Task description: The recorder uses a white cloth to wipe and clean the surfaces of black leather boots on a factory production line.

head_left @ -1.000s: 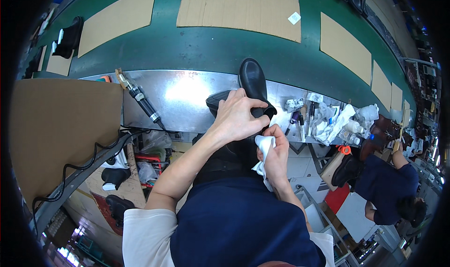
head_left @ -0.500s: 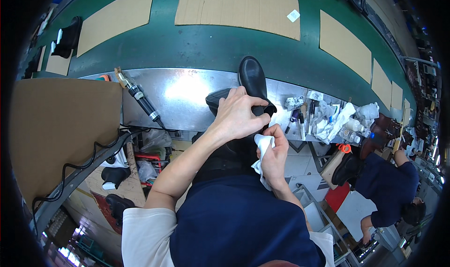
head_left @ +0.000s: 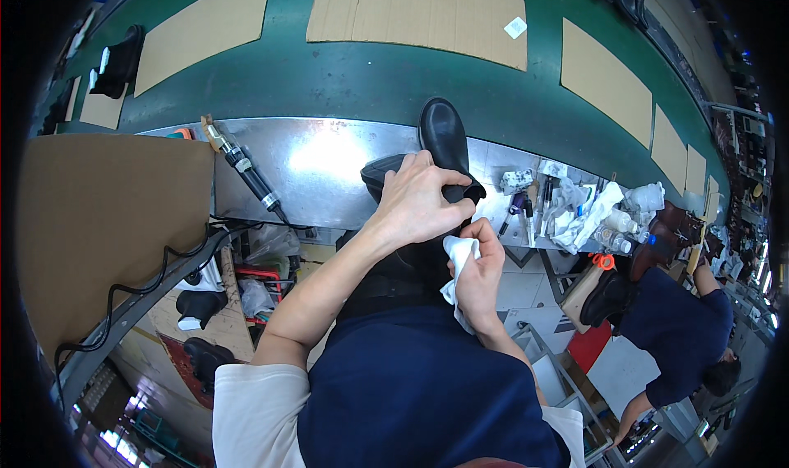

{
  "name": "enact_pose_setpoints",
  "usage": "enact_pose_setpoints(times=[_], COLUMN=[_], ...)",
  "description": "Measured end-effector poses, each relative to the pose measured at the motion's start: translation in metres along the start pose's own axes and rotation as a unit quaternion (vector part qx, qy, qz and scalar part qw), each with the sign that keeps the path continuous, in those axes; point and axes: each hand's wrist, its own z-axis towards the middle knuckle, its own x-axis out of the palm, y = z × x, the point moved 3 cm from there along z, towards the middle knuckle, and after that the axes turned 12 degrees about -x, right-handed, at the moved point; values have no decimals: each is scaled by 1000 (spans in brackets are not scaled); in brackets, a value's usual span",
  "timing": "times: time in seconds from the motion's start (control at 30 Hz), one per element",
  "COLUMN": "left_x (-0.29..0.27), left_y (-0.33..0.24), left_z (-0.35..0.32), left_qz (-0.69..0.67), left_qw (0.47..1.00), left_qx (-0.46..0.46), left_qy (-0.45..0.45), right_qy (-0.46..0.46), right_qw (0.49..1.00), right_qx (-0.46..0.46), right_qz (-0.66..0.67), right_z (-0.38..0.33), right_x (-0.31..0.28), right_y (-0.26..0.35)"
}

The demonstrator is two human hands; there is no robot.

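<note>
A shiny black boot [head_left: 441,129] lies across the metal bench edge, its toe pointing away from me. My left hand [head_left: 417,201] is closed on the boot's upper part, thumb and forefinger at the opening. Just nearer to me, my right hand [head_left: 481,272] grips a bunched white cloth [head_left: 457,281], its fingertips close below the boot's opening. Left of the boot, partly under my left hand, another black piece of footwear [head_left: 376,172] rests on the metal; its far part is hidden.
A corded electric tool [head_left: 251,176] lies on the metal bench [head_left: 329,201] at left, beside a brown board [head_left: 119,238]. Pens, crumpled white wipes [head_left: 588,213] and bottles crowd the right. Beyond runs a green belt [head_left: 353,78] with cardboard sheets. A co-worker [head_left: 678,328] stands at right.
My right hand and the white cloth have shifted very slightly. My left hand and the boot stay almost where they were. The co-worker's arm at right has moved lower.
</note>
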Motion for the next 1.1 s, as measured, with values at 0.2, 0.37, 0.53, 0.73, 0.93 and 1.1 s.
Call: enact_pose_setpoints(times=[0.2, 0.37, 0.53, 0.73, 0.93, 1.1], left_x=[0, 1, 2, 0, 1, 1], left_y=[0, 0, 1, 1, 1, 1], left_z=[-1, 0, 1, 0, 0, 0], left_qz=[1, 7, 10, 0, 4, 6], left_qw=[1000, 1000, 1000, 1000, 1000, 1000], left_qx=[6, 8, 8, 1, 5, 11], left_qy=[0, 3, 1, 9, 9, 4], right_qy=[51, 60, -1, 63, 93, 27], right_qw=[992, 992, 998, 995, 981, 999], right_qx=[-94, -92, 41, -67, -136, 12], right_qz=[-63, -60, 38, -43, -101, 27], right_z=[2, 2, -1, 3, 3, 3], right_x=[-4, -6, 1, -2, -6, -3], right_y=[-5, -7, 4, 0, -8, -3])
